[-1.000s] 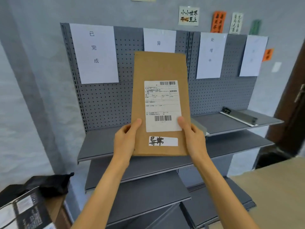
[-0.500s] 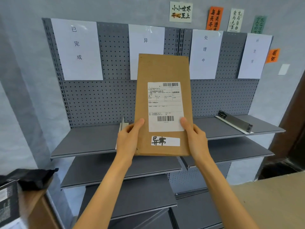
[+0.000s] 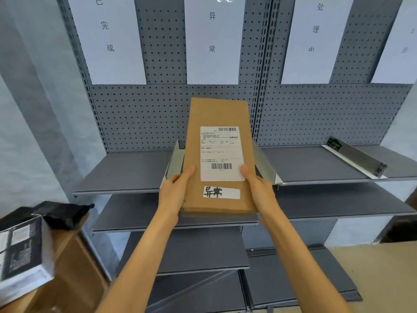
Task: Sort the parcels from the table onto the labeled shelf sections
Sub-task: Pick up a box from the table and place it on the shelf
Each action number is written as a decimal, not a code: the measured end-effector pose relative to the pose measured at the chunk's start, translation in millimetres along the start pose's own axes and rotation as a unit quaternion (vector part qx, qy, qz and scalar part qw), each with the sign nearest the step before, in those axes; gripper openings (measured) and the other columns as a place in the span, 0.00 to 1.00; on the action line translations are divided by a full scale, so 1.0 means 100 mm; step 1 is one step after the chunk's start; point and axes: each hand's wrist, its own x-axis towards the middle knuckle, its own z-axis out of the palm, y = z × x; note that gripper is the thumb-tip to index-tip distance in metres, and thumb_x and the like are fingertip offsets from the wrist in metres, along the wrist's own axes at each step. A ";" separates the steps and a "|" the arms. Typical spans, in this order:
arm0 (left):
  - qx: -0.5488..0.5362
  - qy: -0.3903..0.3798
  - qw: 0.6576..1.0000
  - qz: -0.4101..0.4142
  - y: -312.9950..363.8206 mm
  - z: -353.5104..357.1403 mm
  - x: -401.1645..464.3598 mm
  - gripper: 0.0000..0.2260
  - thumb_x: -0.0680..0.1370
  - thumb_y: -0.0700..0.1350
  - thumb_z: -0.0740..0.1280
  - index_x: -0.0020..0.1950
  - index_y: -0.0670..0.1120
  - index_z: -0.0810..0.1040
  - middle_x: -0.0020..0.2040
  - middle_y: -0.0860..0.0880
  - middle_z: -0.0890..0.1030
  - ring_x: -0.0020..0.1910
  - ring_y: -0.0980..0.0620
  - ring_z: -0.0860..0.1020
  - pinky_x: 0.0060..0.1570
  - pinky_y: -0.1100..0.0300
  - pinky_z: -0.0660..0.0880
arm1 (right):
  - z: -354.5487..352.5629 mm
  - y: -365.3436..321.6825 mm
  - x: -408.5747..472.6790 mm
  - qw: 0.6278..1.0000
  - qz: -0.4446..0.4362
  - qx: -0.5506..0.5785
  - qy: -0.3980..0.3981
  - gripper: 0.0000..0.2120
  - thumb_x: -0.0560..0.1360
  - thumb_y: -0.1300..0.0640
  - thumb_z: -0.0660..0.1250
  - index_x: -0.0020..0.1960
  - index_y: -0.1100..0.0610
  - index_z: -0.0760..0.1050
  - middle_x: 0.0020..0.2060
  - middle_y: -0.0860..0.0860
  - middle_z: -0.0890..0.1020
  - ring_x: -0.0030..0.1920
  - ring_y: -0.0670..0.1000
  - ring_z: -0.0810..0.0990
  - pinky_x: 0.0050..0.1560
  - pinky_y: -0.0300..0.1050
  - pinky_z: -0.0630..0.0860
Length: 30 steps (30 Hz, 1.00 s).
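Pale grey wall (image 3: 29,136) behind; wooden table (image 3: 74,276) at lower left.

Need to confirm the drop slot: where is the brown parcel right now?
Centre of the head view: the brown parcel is held by the left hand and right hand, between two metal dividers on the top shelf, below the 异常 sign.
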 end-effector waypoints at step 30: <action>0.081 -0.007 0.995 -0.052 -0.36 0.20 2.15 0.06 0.81 0.45 0.59 0.46 0.53 0.74 0.49 0.50 0.81 0.48 0.49 0.80 0.48 0.52 0.77 | 0.75 0.33 2.06 0.981 0.172 -0.087 0.000 0.27 0.74 0.38 0.67 0.62 0.58 0.74 0.53 0.54 0.82 0.51 0.55 0.81 0.55 0.52 0.78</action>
